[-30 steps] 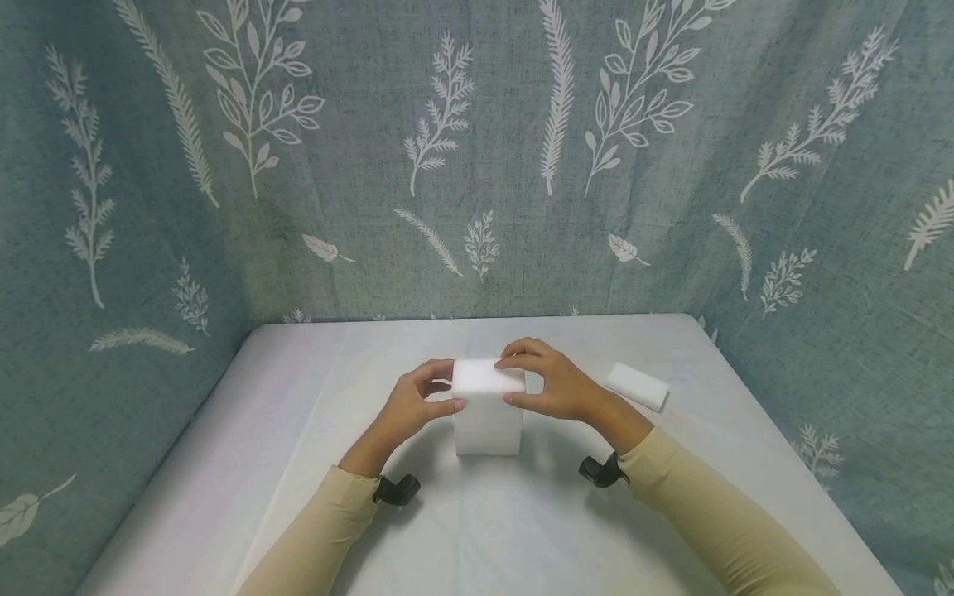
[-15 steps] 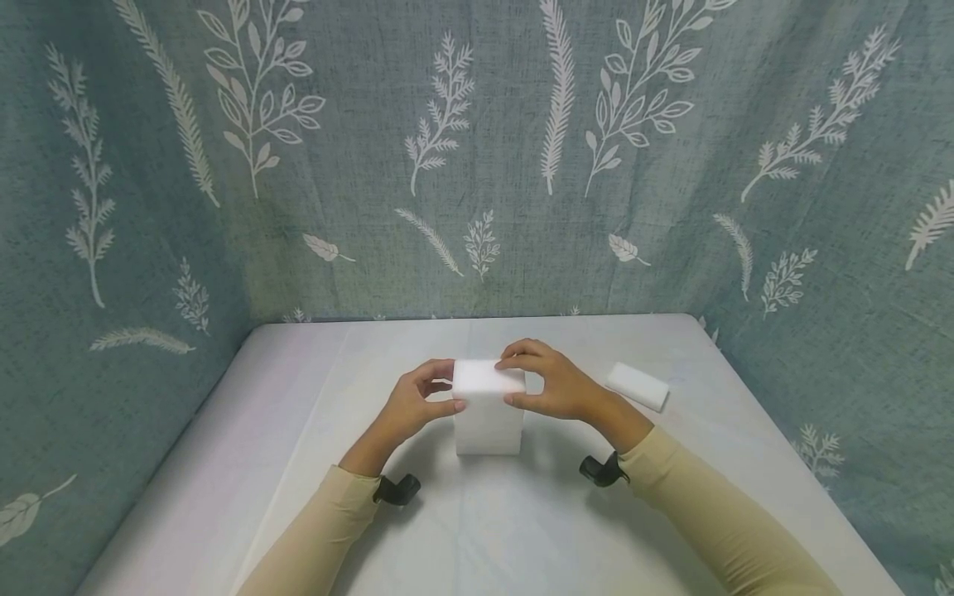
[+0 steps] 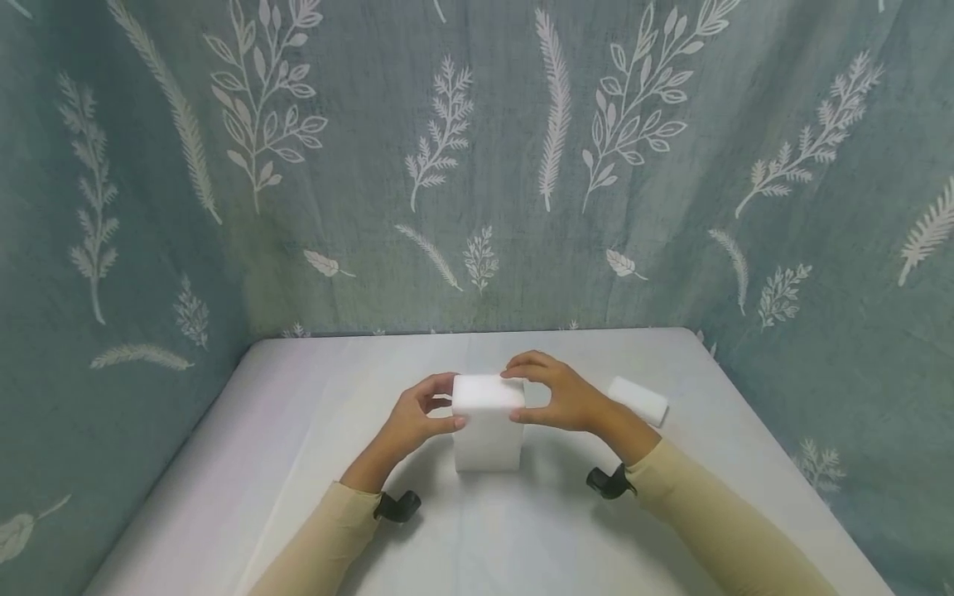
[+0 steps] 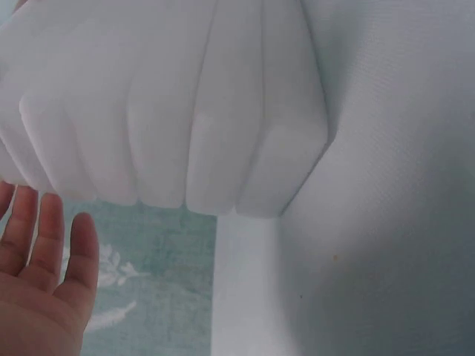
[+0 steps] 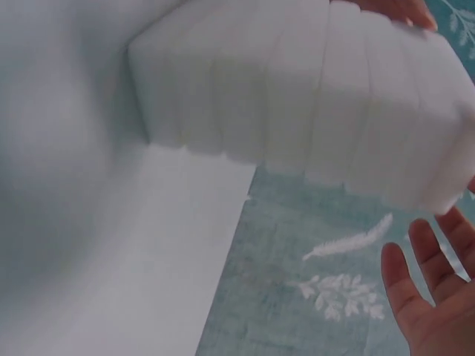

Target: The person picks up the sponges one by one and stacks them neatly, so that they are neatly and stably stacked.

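A stack of white, block-shaped sponges (image 3: pixel 488 443) stands upright on the white table; the wrist views show several, with seams between them. My left hand (image 3: pixel 411 418) holds the top left of the stack, thumb at the front and index finger along the back. In the left wrist view its other fingers (image 4: pixel 49 233) stretch straight, tips close to the stack's edge. My right hand (image 3: pixel 562 393) is at the top right, thumb tip at the front corner and fingertips over the back corner. The right wrist view shows its fingers (image 5: pixel 404 278) straight and spread.
One more white sponge (image 3: pixel 638 401) lies flat on the table (image 3: pixel 313 463), behind my right wrist. Teal curtains (image 3: pixel 358 165) with a white leaf print hang around the back and sides.
My right hand has shifted slightly right, its thumb and fingers nearer the stack's edge. The left hand keeps its place. The head view has tilted up a little.
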Tool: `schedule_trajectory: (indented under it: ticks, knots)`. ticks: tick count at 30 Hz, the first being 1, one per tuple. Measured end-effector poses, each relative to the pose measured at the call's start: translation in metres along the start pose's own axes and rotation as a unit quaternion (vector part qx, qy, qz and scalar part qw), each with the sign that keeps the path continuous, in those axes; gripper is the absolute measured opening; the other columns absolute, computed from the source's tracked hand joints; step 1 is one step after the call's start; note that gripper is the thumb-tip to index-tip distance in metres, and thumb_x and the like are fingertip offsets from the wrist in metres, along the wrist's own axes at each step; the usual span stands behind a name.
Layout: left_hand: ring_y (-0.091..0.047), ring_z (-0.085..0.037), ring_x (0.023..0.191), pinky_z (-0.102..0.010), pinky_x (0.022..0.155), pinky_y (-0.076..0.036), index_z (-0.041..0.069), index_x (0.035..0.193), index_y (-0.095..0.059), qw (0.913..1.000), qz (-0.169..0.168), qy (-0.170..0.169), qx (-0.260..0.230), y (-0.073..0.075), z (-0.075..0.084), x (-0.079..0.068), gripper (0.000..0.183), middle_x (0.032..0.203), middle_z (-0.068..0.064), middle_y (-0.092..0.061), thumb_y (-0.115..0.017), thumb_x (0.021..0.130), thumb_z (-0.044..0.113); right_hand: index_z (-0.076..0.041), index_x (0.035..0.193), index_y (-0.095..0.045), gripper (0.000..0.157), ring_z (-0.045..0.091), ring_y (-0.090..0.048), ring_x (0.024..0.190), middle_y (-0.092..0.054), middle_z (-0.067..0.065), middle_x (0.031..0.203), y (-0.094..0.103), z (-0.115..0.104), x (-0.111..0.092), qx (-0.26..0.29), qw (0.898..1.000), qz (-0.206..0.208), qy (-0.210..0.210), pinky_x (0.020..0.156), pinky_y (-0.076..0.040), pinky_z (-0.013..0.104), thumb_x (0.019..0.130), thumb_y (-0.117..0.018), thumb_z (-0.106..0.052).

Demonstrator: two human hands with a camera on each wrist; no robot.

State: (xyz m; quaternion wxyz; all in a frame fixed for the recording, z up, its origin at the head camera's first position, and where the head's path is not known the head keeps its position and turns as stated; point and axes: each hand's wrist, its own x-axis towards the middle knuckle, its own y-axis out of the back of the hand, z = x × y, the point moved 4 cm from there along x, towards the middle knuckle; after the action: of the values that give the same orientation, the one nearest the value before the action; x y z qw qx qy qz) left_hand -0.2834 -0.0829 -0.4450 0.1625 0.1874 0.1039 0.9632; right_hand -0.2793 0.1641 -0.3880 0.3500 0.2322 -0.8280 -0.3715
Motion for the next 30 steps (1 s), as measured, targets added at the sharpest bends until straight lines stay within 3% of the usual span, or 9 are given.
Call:
schedule_trajectory:
  ticks: [4, 9, 17, 23, 26, 30]
  knots:
    - [-0.056, -0.032, 0.113, -0.060, 0.098, -0.040, 0.009, 0.136, -0.052, 0.9998, -0.005, 0.015, -0.014, -0.004, -0.001, -0.005, 0.071, 0.121, -0.009, -0.060, -0.086, 0.075, 0.020, -0.018, 0.134, -0.058, 0.067, 0.017, -0.050, 0.120, -0.051, -0.004, 0.134, 0.002, 0.009, -0.013, 0.011, 1.000, -0.012, -0.023, 0.093, -0.049, 0.044, 0.077, -0.081, -0.045]
    - [-0.055, -0.034, 0.114, -0.062, 0.099, -0.037, 0.012, 0.138, -0.051, 0.9995, -0.002, 0.022, -0.023, -0.005, 0.001, -0.007, 0.071, 0.122, -0.009, -0.059, -0.085, 0.076, 0.015, -0.021, 0.140, -0.052, 0.074, 0.020, -0.052, 0.120, -0.048, -0.001, 0.139, 0.011, 0.016, -0.023, 0.029, 0.999, -0.013, -0.041, 0.093, -0.049, 0.045, 0.076, -0.083, -0.041]
    - [-0.053, -0.033, 0.117, -0.057, 0.100, -0.040, 0.009, 0.142, -0.047, 0.9999, -0.002, 0.003, -0.010, -0.002, 0.005, -0.002, 0.074, 0.127, -0.013, -0.057, -0.083, 0.077, 0.009, -0.021, 0.135, -0.057, 0.062, 0.022, -0.053, 0.119, -0.053, -0.003, 0.134, 0.030, 0.029, -0.043, 0.019, 0.997, 0.005, -0.074, 0.092, -0.049, 0.045, 0.079, -0.083, -0.029]
    - [-0.055, -0.026, 0.114, -0.050, 0.100, -0.043, 0.011, 0.139, -0.050, 0.9999, -0.001, -0.008, -0.007, -0.002, 0.005, -0.001, 0.071, 0.122, -0.009, -0.060, -0.084, 0.076, 0.012, -0.018, 0.132, -0.060, 0.056, 0.027, -0.053, 0.120, -0.056, 0.001, 0.131, 0.035, 0.041, -0.067, 0.003, 0.995, 0.020, -0.095, 0.091, -0.050, 0.046, 0.081, -0.080, -0.030]
    - [-0.055, -0.028, 0.114, -0.053, 0.100, -0.042, 0.009, 0.139, -0.050, 0.9999, -0.002, -0.008, -0.008, -0.002, 0.004, -0.001, 0.072, 0.122, -0.009, -0.059, -0.084, 0.077, 0.014, -0.017, 0.130, -0.061, 0.053, 0.026, -0.053, 0.120, -0.057, 0.002, 0.130, 0.035, 0.048, -0.077, -0.006, 0.994, 0.028, -0.107, 0.091, -0.051, 0.045, 0.082, -0.080, -0.029]
    - [-0.054, -0.034, 0.115, -0.058, 0.100, -0.040, 0.004, 0.139, -0.048, 0.9999, -0.007, 0.003, -0.009, -0.002, 0.021, -0.004, 0.071, 0.123, -0.013, -0.059, -0.083, 0.078, 0.012, -0.014, 0.127, -0.063, 0.049, 0.026, -0.054, 0.119, -0.059, 0.003, 0.127, 0.035, 0.058, -0.089, -0.012, 0.992, 0.040, -0.120, 0.090, -0.051, 0.044, 0.081, -0.080, -0.023]
